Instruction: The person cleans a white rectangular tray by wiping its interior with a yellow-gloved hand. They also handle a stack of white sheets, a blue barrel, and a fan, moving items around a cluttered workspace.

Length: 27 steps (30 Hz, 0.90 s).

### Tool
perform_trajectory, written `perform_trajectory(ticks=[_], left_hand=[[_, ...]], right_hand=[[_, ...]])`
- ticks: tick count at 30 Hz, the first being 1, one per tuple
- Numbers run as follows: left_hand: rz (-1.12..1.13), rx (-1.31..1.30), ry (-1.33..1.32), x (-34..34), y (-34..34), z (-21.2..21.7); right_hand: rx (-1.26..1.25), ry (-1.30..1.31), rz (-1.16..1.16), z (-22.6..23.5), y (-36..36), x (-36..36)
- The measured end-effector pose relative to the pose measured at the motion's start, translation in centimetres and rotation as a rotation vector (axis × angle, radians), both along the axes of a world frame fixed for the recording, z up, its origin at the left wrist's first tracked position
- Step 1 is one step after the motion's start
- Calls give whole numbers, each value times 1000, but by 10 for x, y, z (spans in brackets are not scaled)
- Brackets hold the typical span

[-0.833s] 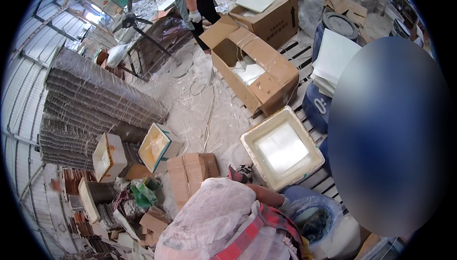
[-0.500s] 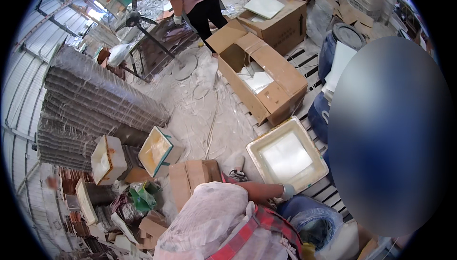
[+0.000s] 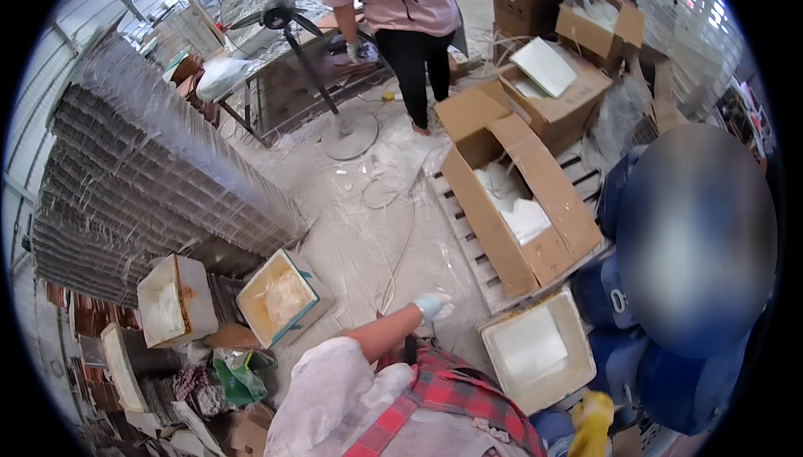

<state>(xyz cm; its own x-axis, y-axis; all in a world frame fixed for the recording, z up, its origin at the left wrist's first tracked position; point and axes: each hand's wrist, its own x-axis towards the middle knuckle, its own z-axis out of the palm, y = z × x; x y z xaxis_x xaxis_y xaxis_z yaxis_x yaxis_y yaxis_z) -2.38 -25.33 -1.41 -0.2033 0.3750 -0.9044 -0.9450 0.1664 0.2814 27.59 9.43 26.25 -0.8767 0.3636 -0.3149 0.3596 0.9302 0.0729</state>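
Note:
My left hand (image 3: 433,307), in a pale glove, hangs over the floor left of a white foam box (image 3: 579,336). Its fingers look loosely stretched, with nothing seen in them. A flat white sheet or slab (image 3: 527,345) lies inside the foam box. Close to that box's near right corner is my right hand (image 3: 592,420) in a yellow glove. Its fingers are blurred, and I cannot make out whether they hold anything. A red checked apron (image 3: 456,377) covers my front.
An open cardboard box (image 3: 552,198) with white pieces rests on a slatted pallet beyond the foam box. Blue drums (image 3: 604,294) line the right. Stacked grey trays (image 3: 142,181) and two foam boxes (image 3: 288,323) stand left. A person (image 3: 397,5) stands ahead beside a fan (image 3: 278,14).
My left hand has left the foam box's rim and swung left over the floor. My right yellow-gloved hand has come into view. The view has shifted, and the other person appears larger.

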Motion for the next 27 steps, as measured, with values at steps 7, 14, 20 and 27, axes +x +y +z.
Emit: perform_trajectory(ticks=[7,14,20,27], left_hand=[[366,-175,246,-140,-138,82],[636,-113,473,-287,-222,133],[661,-123,788,-487,-240,217],[698,-13,1020,-698,-232,295]], right_hand=[[-51,268,429,1,-56,-229],[-113,401,586,34,-117,-425],[-206,791,656,36,-131,-583],[-110,736,478,66,-127,-707]])
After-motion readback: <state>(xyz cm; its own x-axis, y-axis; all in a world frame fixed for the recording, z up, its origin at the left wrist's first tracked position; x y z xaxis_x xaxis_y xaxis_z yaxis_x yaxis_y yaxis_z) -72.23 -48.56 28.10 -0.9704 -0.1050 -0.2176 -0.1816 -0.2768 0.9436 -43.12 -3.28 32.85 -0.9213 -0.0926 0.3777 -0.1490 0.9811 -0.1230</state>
